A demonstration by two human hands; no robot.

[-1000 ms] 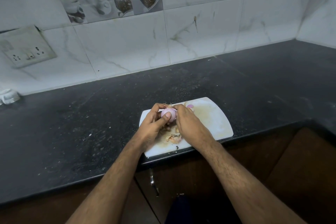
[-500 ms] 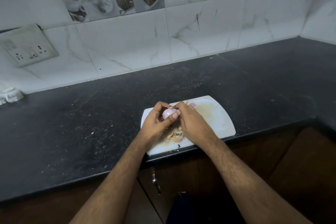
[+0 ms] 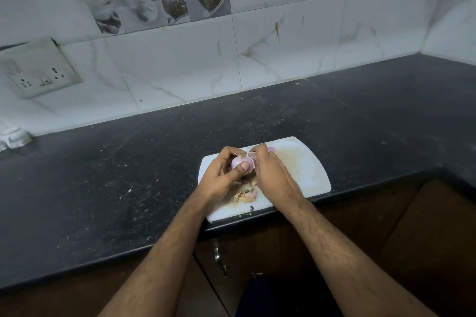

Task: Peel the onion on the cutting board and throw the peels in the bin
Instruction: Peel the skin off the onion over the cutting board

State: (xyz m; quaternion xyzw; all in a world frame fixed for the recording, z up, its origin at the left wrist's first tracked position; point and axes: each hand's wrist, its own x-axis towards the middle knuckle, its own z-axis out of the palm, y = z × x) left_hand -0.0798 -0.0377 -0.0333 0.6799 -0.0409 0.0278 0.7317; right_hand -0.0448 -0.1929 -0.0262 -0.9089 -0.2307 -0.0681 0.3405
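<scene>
While the left hand (image 3: 221, 177) cups a small pinkish onion (image 3: 242, 162) just above the white cutting board (image 3: 309, 170), thumb pressed across its front, the right hand (image 3: 270, 175) pinches a strip of skin at the onion's right side, fingers curled. Loose papery peels (image 3: 246, 194) lie on the board below the hands, near the frame's centre. The board sits at the front edge of a black speckled countertop (image 3: 103, 175). At the left of the frame, a switch-and-socket plate (image 3: 38, 69) is on the marble-tiled wall (image 3: 180, 64).
</scene>
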